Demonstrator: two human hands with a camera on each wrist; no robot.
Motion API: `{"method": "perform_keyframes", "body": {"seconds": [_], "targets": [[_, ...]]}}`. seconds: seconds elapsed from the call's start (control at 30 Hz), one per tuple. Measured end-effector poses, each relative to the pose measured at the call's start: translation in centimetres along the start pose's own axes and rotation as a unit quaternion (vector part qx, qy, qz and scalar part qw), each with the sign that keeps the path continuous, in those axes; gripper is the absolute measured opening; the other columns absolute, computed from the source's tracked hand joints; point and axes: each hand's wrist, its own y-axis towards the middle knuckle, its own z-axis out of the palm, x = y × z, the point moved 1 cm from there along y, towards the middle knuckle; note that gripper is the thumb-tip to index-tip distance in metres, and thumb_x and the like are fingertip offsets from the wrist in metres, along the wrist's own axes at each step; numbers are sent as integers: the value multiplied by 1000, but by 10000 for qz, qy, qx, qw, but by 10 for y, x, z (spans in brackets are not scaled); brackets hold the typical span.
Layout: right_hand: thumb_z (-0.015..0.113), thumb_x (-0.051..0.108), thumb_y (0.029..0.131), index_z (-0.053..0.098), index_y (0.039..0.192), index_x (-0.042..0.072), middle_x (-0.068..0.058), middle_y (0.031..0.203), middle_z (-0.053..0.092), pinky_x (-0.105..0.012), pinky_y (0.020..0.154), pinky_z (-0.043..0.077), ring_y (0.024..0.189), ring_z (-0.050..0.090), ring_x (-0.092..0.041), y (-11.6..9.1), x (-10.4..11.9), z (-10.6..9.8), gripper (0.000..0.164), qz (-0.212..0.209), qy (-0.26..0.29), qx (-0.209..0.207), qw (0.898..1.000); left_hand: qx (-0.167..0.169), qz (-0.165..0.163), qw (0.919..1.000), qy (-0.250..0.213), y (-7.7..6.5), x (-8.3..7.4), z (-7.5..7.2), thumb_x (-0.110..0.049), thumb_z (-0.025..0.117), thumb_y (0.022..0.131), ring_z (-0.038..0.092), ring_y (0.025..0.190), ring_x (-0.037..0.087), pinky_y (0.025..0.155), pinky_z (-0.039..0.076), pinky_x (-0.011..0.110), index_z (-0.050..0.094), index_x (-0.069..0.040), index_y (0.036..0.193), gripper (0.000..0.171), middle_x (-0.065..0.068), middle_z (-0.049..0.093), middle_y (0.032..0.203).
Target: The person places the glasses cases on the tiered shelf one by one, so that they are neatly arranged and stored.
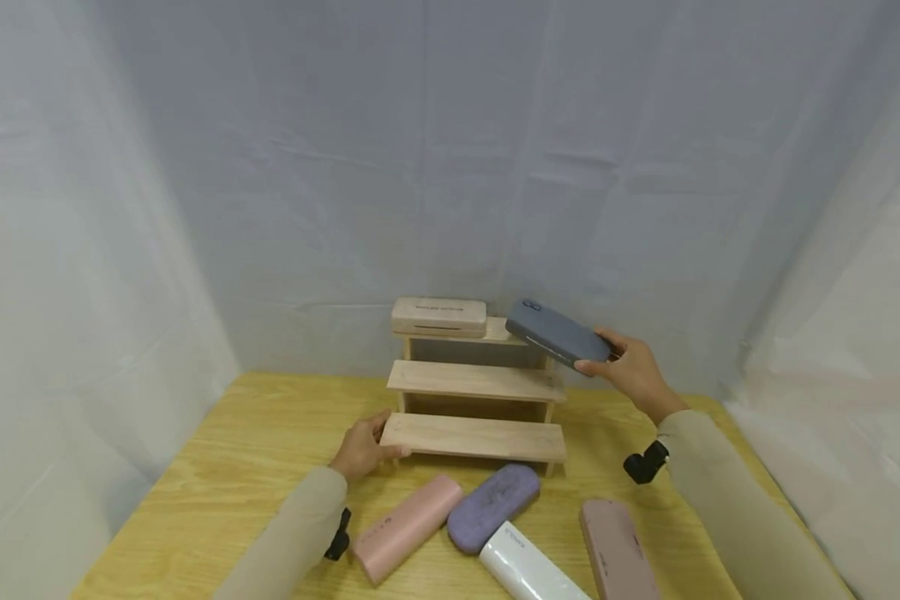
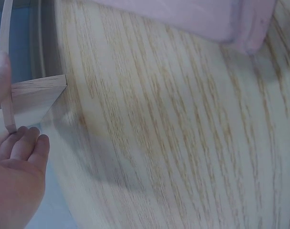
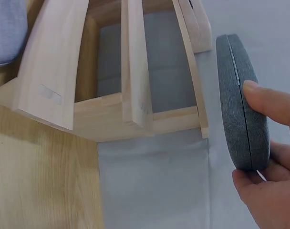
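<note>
My right hand [image 1: 633, 371] grips one end of a grey-blue glasses case [image 1: 558, 333], which is tilted beside the top step of a three-step wooden stand [image 1: 472, 435]. In the right wrist view the closed case [image 3: 241, 102] shows its seam, with the thumb on one side and fingers around the other. A cream glasses case [image 1: 438, 317] lies on the left part of the top step. My left hand [image 1: 366, 448] holds the left end of the lowest step, thumb at the front edge. In the left wrist view its fingers [image 2: 25, 148] curl against the board's edge.
Nearer on the wooden table [image 1: 270, 433] lie a pink glasses case [image 1: 408, 529], a purple one [image 1: 493, 508], a white one [image 1: 532, 567] and a dusty-pink one [image 1: 618, 550]. Pale curtains [image 1: 420, 167] hang behind and on both sides.
</note>
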Motion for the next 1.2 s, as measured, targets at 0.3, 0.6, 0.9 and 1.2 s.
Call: {"method": "perform_keyframes", "body": {"seconds": [0.3,0.6,0.9,1.2], "targets": [[77,22,83,31,150,3,-20,152,31,-55,107,36,131,40,-38,21,8,2,83,-75,95,325,9994,-48,47,10000,17,1,2,-1,-16,82,75,47,127,38,101,44,46,36,11,142,85,27,47,138],[73,19,87,29,151,6,-21,149,34,-58,107,33,122,47,-38,35,9,9,78,-121,7,673,9977,-7,18,10000,16,1,4,-1,-17,82,75,45,128,39,102,44,47,36,11,142,86,27,46,139],[65,18,93,19,153,5,-18,159,12,-52,111,31,143,18,-38,47,3,19,77,-107,201,351,9991,-27,-121,9999,-33,-1,4,-4,-18,82,75,44,129,38,102,44,47,37,8,143,86,26,45,141],[64,17,94,15,154,6,-17,160,10,-52,113,28,144,15,-38,47,8,26,79,53,391,185,9991,-91,-178,9995,-255,-3,2,-5,-13,82,75,49,125,37,100,46,44,37,10,142,84,27,47,139]]}}
